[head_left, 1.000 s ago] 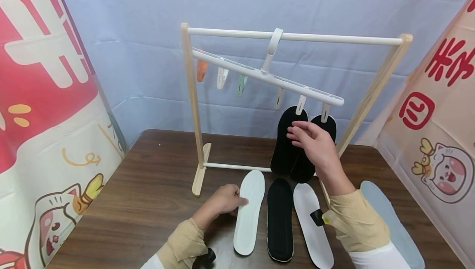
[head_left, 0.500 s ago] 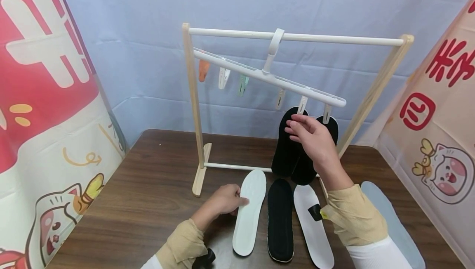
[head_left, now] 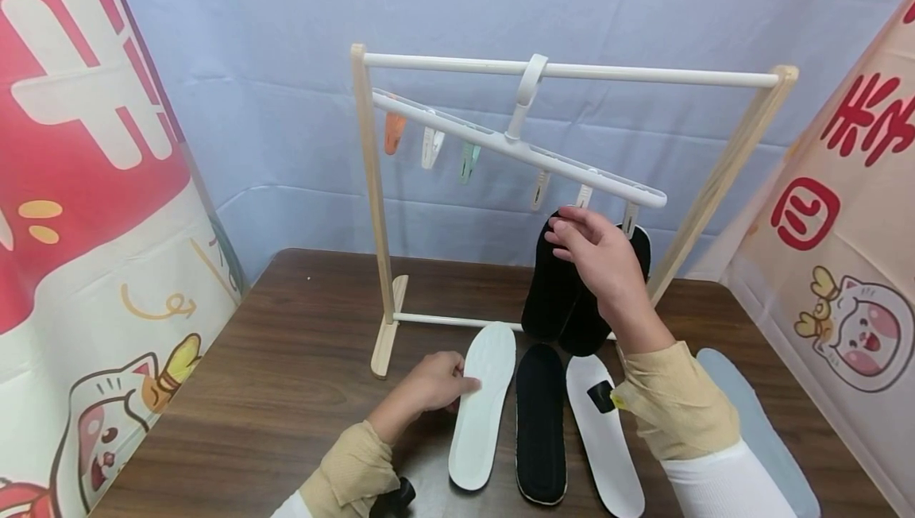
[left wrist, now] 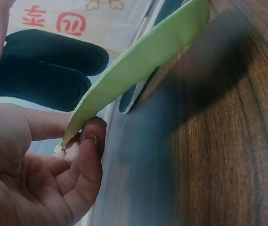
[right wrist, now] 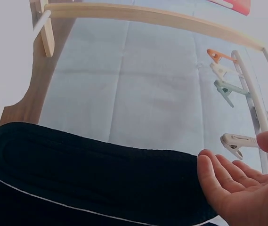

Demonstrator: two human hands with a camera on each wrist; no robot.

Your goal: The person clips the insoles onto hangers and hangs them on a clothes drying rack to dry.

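My left hand [head_left: 434, 383] pinches the edge of a white insole [head_left: 482, 407], tilted up off the table. From the left wrist view, its underside [left wrist: 134, 70] looks light green between thumb and fingers. Two black insoles hang side by side from white clips, and my right hand [head_left: 604, 260] is raised in front of the left one [head_left: 546, 287]. Its extended fingers lie close to the top of that black insole [right wrist: 91, 174] in the right wrist view, thumb apart from them. The hand partly hides the clip [head_left: 583, 195] there.
A white clip hanger [head_left: 529, 154] tilts down to the right from a wood-framed rack [head_left: 572, 71]. Orange [head_left: 395, 133], white [head_left: 432, 148] and green [head_left: 469, 162] clips hang at its left. A black insole [head_left: 541, 431], a white one [head_left: 608, 454] and a grey-blue one [head_left: 758, 431] lie on the table [head_left: 286, 359].
My right hand has risen slightly toward the clip, now covering the top of the left hanging insole. The white insole in my left hand has lifted a little.
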